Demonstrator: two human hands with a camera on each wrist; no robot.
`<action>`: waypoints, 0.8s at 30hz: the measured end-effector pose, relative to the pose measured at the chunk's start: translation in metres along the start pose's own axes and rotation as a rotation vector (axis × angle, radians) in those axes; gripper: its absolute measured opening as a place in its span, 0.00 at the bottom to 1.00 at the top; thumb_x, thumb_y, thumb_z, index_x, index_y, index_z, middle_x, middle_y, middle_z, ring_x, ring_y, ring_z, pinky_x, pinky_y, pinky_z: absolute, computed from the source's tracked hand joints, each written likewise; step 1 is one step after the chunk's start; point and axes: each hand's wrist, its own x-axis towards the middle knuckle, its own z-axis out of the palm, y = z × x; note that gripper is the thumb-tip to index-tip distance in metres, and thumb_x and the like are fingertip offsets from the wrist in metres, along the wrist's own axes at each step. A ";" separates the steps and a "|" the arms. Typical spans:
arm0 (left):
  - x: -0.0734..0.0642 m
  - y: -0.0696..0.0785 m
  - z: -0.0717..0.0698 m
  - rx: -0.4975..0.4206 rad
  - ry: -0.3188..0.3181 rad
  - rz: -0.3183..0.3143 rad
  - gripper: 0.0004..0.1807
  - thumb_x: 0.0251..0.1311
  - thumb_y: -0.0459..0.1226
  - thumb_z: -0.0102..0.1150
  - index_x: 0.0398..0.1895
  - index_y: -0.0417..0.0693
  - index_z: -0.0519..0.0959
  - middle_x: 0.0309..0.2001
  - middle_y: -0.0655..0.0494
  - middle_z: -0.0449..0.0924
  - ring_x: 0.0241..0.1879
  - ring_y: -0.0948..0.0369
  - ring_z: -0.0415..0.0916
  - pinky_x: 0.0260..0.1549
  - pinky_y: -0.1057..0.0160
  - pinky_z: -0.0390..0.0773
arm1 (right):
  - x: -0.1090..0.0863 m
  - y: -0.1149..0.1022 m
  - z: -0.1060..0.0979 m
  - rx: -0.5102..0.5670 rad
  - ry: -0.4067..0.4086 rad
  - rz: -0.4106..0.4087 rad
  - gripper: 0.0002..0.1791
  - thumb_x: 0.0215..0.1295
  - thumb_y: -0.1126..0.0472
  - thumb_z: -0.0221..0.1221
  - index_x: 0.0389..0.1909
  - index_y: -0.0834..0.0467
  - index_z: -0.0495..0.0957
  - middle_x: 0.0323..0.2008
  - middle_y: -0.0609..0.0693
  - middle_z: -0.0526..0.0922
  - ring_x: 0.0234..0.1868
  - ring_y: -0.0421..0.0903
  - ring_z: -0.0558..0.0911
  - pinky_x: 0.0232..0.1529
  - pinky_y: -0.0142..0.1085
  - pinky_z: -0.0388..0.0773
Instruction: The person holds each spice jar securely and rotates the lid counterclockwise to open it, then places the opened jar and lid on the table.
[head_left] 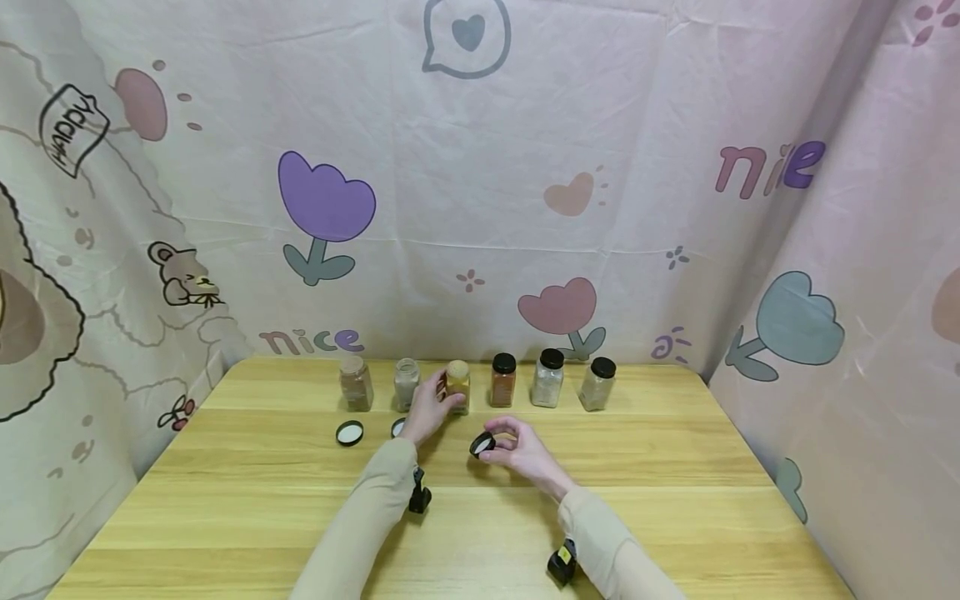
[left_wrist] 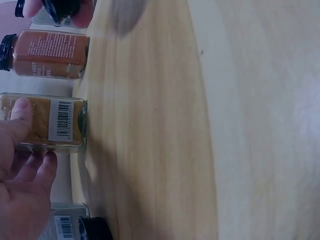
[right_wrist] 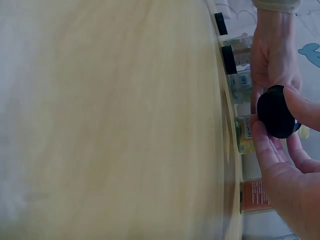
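Note:
My left hand (head_left: 429, 410) grips a square glass spice jar (head_left: 459, 387) of yellow powder, which stands lidless near the table's back edge. In the left wrist view, the thumb presses near the barcode label (left_wrist: 62, 120) and the fingers curl along the jar's other side. Nearer the front, my right hand (head_left: 527, 455) pinches a round black lid (head_left: 482, 445) between thumb and fingers, its white inside partly showing. The lid (right_wrist: 276, 112) is held above the table, apart from the yellow jar. Part of the yellow jar is hidden by my left hand.
Two lidless jars, one brownish (head_left: 356, 387) and one grey (head_left: 407, 385), stand on the left. Black lids (head_left: 349, 433) lie before them, one partly behind my left wrist. To the right are black-capped jars: a red-orange one (head_left: 503, 383), a whitish one (head_left: 547, 383) and a pale one (head_left: 597, 387).

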 end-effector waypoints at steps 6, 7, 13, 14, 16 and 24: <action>0.006 0.001 0.001 0.051 -0.008 -0.091 0.32 0.62 0.28 0.64 0.69 0.29 0.66 0.68 0.28 0.69 0.68 0.35 0.68 0.68 0.43 0.71 | 0.005 0.000 0.002 -0.032 0.003 0.006 0.35 0.58 0.74 0.66 0.65 0.74 0.63 0.65 0.73 0.68 0.54 0.52 0.83 0.57 0.33 0.83; 0.006 0.002 0.001 0.070 -0.012 -0.089 0.32 0.63 0.29 0.64 0.69 0.30 0.66 0.68 0.28 0.69 0.68 0.36 0.68 0.68 0.44 0.72 | 0.006 0.000 0.002 -0.041 0.009 0.003 0.35 0.57 0.74 0.66 0.65 0.74 0.63 0.64 0.73 0.69 0.55 0.52 0.83 0.59 0.34 0.82; -0.002 0.009 -0.001 0.219 -0.036 -0.055 0.31 0.65 0.27 0.60 0.70 0.30 0.63 0.65 0.28 0.72 0.65 0.38 0.72 0.67 0.44 0.74 | 0.013 0.000 0.004 -0.069 0.011 -0.002 0.36 0.54 0.76 0.67 0.65 0.73 0.64 0.63 0.73 0.70 0.55 0.52 0.82 0.62 0.39 0.80; -0.004 0.011 -0.001 0.234 -0.047 -0.057 0.32 0.65 0.26 0.59 0.71 0.30 0.60 0.66 0.28 0.71 0.65 0.38 0.72 0.66 0.43 0.73 | 0.014 0.000 0.004 -0.073 0.010 -0.002 0.36 0.54 0.76 0.66 0.65 0.73 0.64 0.63 0.73 0.70 0.55 0.53 0.82 0.62 0.40 0.80; -0.010 0.013 -0.002 0.257 -0.065 -0.055 0.34 0.66 0.26 0.56 0.73 0.27 0.56 0.67 0.26 0.67 0.65 0.36 0.71 0.66 0.43 0.72 | 0.016 -0.001 0.005 -0.089 0.012 -0.006 0.36 0.54 0.77 0.66 0.64 0.73 0.64 0.63 0.73 0.70 0.56 0.54 0.81 0.63 0.42 0.80; -0.019 0.010 -0.011 0.303 -0.038 0.005 0.16 0.68 0.26 0.56 0.56 0.32 0.69 0.34 0.37 0.80 0.32 0.49 0.82 0.30 0.58 0.84 | 0.030 0.001 0.011 -0.194 0.035 -0.030 0.33 0.54 0.77 0.68 0.62 0.73 0.67 0.62 0.71 0.73 0.57 0.57 0.81 0.62 0.42 0.81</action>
